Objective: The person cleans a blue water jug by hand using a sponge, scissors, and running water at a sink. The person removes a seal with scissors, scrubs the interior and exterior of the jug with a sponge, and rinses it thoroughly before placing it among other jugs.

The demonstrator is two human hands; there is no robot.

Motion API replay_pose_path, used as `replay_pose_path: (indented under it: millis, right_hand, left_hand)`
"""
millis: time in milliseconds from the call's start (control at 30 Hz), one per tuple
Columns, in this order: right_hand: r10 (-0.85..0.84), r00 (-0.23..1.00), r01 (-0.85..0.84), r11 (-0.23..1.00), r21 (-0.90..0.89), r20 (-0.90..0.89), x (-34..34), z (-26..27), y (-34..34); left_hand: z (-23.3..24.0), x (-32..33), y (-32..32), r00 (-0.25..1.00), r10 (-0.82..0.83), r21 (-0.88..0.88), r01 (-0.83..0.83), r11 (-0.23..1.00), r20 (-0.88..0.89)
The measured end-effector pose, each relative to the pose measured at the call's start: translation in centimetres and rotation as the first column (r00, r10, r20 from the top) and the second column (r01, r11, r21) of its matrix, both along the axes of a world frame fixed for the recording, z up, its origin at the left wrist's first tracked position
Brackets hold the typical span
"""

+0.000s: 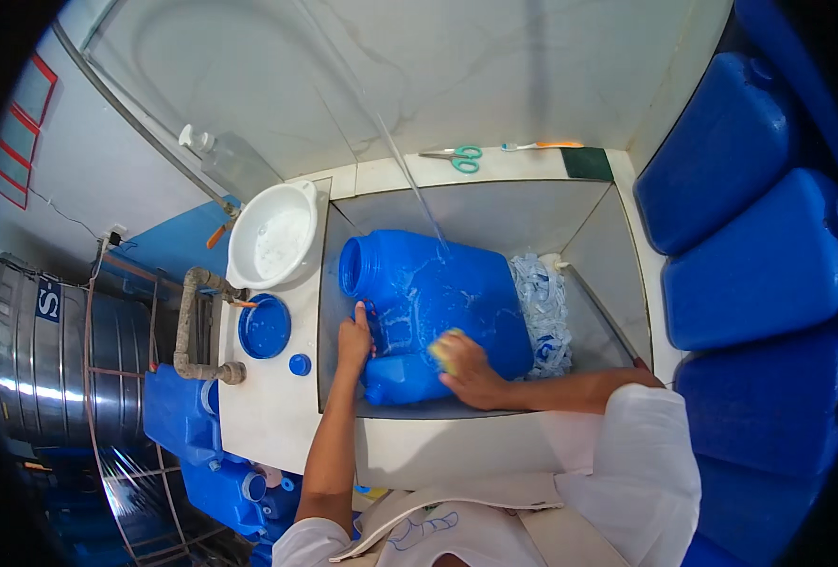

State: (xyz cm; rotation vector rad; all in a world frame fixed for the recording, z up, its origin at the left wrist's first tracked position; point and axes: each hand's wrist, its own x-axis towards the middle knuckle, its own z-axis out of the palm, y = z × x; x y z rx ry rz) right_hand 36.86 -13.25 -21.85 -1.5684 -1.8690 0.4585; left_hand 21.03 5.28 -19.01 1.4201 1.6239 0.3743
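Observation:
A large blue plastic jug (472,298) lies on its side in the tiled sink (596,220), its uncapped mouth to the left. Suds streak its wet wall. My left hand (354,344) grips the jug's handle just below the mouth. Pressed to the jug's lower side is a yellow sponge (446,350), which my right hand (477,377) holds; hand and sponge are slightly blurred. From above, a thin clear stream of water (404,169) lands on the jug. Against the jug's base rests a mass of whitish plastic strips (545,319), joined to a long handle (603,312).
Left on the counter are a white basin (277,237) with suds, a large blue cap (264,326), a small blue cap (300,365) and a valved pipe (190,319). The back ledge holds scissors (461,157), a toothbrush (543,146) and a green scouring pad (587,163). Several blue jugs (752,269) line the right.

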Motion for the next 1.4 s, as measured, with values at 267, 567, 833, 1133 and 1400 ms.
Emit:
replay_pose_path:
  millis: [267,567,833,1133,1400]
  right_hand:
    - [-0.623,0.757,0.631,0.775,-0.027,-0.199,15.0,-11.7,9.1]
    - [-0.298,0.955,0.29,0.937,0.195,0.012,1.6,-1.1,7.0]
    - [-0.67,0.648,0.625,0.74,0.249,0.363,5.1,-13.0,1.0]
    - [-0.453,0.773,0.444,0.886,-0.131,-0.445,11.0,6.7,8.6]
    - [-0.167,0.83,-0.142,0.86,-0.49,-0.533,22.9,4.4,5.1]
  left_hand:
    - [0.1,2.9,-0.4,0.995,-0.1,0.024,0.101,0.995,-0.028]
    - [-0.2,1.4,-0.4,0.998,-0.056,0.018,0.056,0.998,-0.013]
    - [-0.1,2.1,-0.2,0.99,-0.133,0.071,0.13,0.989,0.036]
    - [2.4,1.1,-1.4,0.891,-0.452,0.267,0.445,0.855,-0.037]
    - [9.3,9.1,-8.9,0.437,-0.735,0.421,0.878,0.226,-0.518]
